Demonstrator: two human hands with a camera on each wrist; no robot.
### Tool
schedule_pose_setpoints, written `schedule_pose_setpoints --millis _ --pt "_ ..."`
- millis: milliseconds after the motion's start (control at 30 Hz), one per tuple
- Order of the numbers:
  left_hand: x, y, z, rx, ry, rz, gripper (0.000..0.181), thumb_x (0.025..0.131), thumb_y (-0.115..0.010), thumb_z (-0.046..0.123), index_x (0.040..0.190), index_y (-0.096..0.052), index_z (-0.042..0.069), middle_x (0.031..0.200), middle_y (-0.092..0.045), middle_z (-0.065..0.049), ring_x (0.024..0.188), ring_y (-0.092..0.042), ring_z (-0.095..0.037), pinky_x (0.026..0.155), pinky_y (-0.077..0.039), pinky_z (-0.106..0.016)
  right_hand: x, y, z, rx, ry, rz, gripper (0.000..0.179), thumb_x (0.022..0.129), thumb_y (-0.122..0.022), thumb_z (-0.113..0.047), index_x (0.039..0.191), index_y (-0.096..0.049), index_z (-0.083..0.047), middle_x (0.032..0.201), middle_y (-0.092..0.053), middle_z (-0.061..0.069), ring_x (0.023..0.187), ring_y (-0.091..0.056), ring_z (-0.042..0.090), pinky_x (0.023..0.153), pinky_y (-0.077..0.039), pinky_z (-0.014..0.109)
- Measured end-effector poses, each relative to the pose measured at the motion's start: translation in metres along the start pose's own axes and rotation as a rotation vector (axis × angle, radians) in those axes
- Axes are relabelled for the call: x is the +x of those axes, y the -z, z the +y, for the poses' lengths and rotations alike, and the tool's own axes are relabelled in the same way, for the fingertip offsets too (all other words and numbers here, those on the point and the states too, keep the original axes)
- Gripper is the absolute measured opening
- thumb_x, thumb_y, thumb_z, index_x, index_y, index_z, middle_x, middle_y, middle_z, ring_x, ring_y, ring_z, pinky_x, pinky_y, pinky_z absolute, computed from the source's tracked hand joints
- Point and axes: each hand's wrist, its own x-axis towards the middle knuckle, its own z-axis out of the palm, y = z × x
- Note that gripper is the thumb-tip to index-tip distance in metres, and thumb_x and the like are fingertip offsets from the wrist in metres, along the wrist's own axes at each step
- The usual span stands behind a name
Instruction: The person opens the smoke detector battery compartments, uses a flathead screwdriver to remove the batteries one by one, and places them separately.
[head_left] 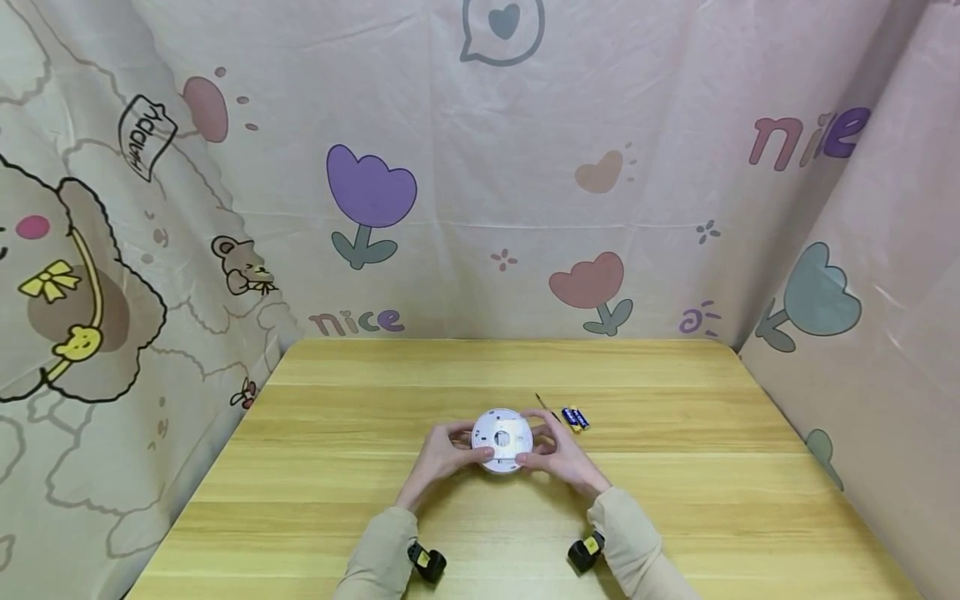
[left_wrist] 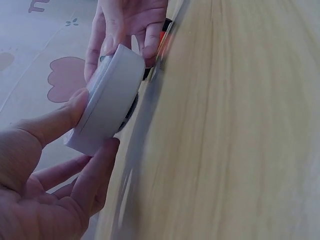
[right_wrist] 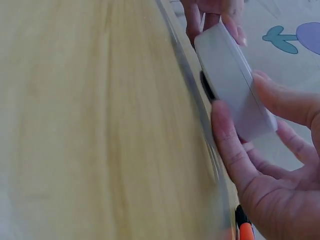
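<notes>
A round white smoke alarm (head_left: 513,423), its flat back with small slots turned up, is held above the table between both hands. My left hand (head_left: 441,458) grips its left edge, thumb on the back and fingers beneath. On the opposite edge my right hand (head_left: 564,460) grips it the same way. The left wrist view shows the alarm's smooth side wall (left_wrist: 111,95) tilted, with a dark part on its underside. In the right wrist view that dark part (right_wrist: 207,86) appears close to the right index finger.
Blue-and-yellow batteries (head_left: 576,419) lie together on the wooden table (head_left: 337,467), just beyond the right hand. A thin screwdriver (head_left: 545,404) lies beside them, partly hidden by that hand; an orange-and-black handle (right_wrist: 245,227) shows in the right wrist view. A patterned curtain (head_left: 465,167) hangs behind the table.
</notes>
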Motion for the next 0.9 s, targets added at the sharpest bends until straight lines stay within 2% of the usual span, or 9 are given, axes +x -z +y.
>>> schedule_pose_setpoints --millis 200,400,533,667,767,900 --pt "-0.001 0.001 0.002 -0.021 -0.004 0.010 0.055 0.066 -0.078 0.027 0.111 -0.060 0.001 0.091 -0.067 -0.015 0.076 -0.061 -0.015 0.063 -0.053 -0.023 -0.001 -0.001 -0.002 0.031 0.038 0.037 0.076 0.070 -0.071 -0.006 0.134 -0.032 -0.021 0.115 -0.053 0.019 0.086 -0.061 0.027 0.077 -0.054 0.042" --pt "0.000 0.000 0.002 -0.044 0.023 0.047 0.057 0.065 -0.078 0.024 0.112 -0.057 -0.002 0.093 -0.064 -0.014 0.074 -0.058 -0.015 0.059 -0.053 -0.024 -0.001 -0.001 0.000 0.013 0.010 0.080 0.059 0.076 -0.067 -0.013 0.129 -0.042 -0.008 0.115 -0.055 0.019 0.094 -0.061 0.024 0.083 -0.053 0.034" --pt "0.000 -0.001 0.000 -0.079 0.006 0.070 0.054 0.065 -0.078 0.020 0.110 -0.057 0.000 0.098 -0.061 -0.015 0.080 -0.059 -0.018 0.066 -0.053 -0.024 -0.001 0.000 0.002 0.089 0.002 0.058 0.049 0.084 -0.059 -0.019 0.127 -0.043 0.000 0.119 -0.051 0.020 0.097 -0.061 0.023 0.089 -0.051 0.036" --pt "0.001 -0.003 0.000 -0.107 -0.027 0.093 0.051 0.064 -0.078 0.016 0.108 -0.057 0.002 0.099 -0.061 -0.015 0.084 -0.061 -0.020 0.074 -0.053 -0.024 0.000 0.000 0.003 0.211 0.021 0.009 0.048 0.091 -0.048 -0.023 0.130 -0.037 0.004 0.121 -0.049 0.024 0.098 -0.061 0.027 0.091 -0.048 0.043" --pt "-0.001 -0.003 0.005 -0.127 -0.058 0.103 0.049 0.064 -0.078 0.011 0.107 -0.057 0.002 0.100 -0.061 -0.016 0.087 -0.061 -0.023 0.078 -0.053 -0.027 0.001 -0.001 0.004 0.245 0.000 0.015 0.048 0.093 -0.044 -0.029 0.131 -0.036 0.000 0.117 -0.052 0.021 0.095 -0.061 0.028 0.090 -0.049 0.044" --pt "-0.006 -0.004 0.016 -0.161 -0.112 0.103 0.046 0.063 -0.076 0.001 0.104 -0.057 -0.001 0.101 -0.059 -0.021 0.089 -0.060 -0.031 0.081 -0.053 -0.036 0.001 -0.002 0.005 0.283 -0.040 0.046 0.052 0.091 -0.046 -0.035 0.129 -0.039 -0.002 0.115 -0.053 0.016 0.095 -0.060 0.026 0.091 -0.049 0.042"
